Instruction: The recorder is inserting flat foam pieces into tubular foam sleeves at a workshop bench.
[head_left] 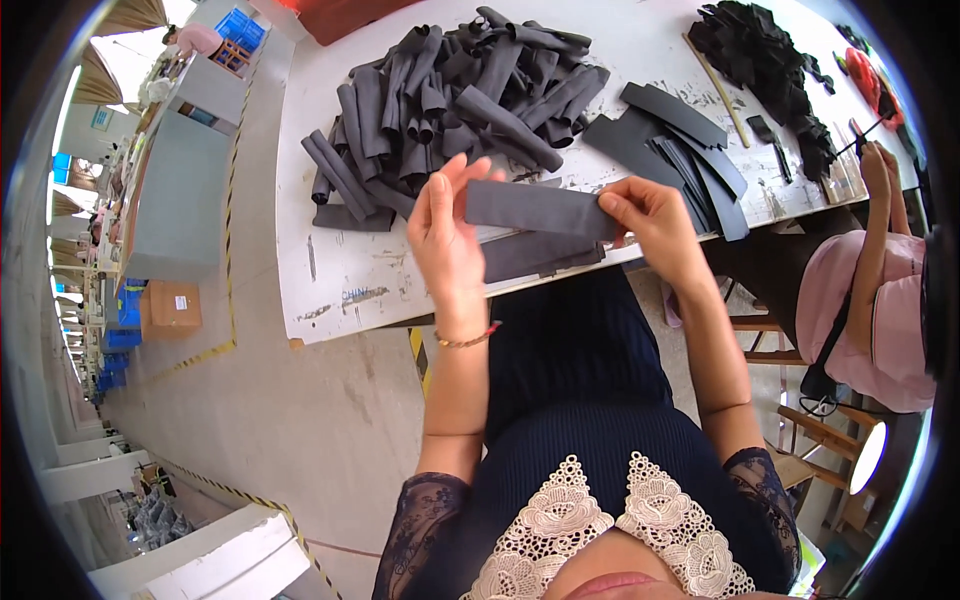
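Two hands stretch a flat dark grey fabric strip point(540, 208) over the near edge of a scuffed white worktable point(330, 270).

The table fills the upper middle of the head view. On it, at 12 o'clock from the hands, lies a big heap of rolled dark grey fabric tubes point(450, 95). At 2 o'clock from the hands sits a fan of flat black strips point(680, 150), and beyond that, toward the far right corner, a pile of small black scraps point(770, 70). Under the held strip, touching the table edge, rests a short stack of similar grey pieces point(535, 255). The left hand point(447, 240) has its thumb and fingers pinched on the strip's left end; the right hand point(650, 220) has its fingers pressed together on the right end. At 3 o'clock a person in a pink top point(880, 320) sits at the table's side.
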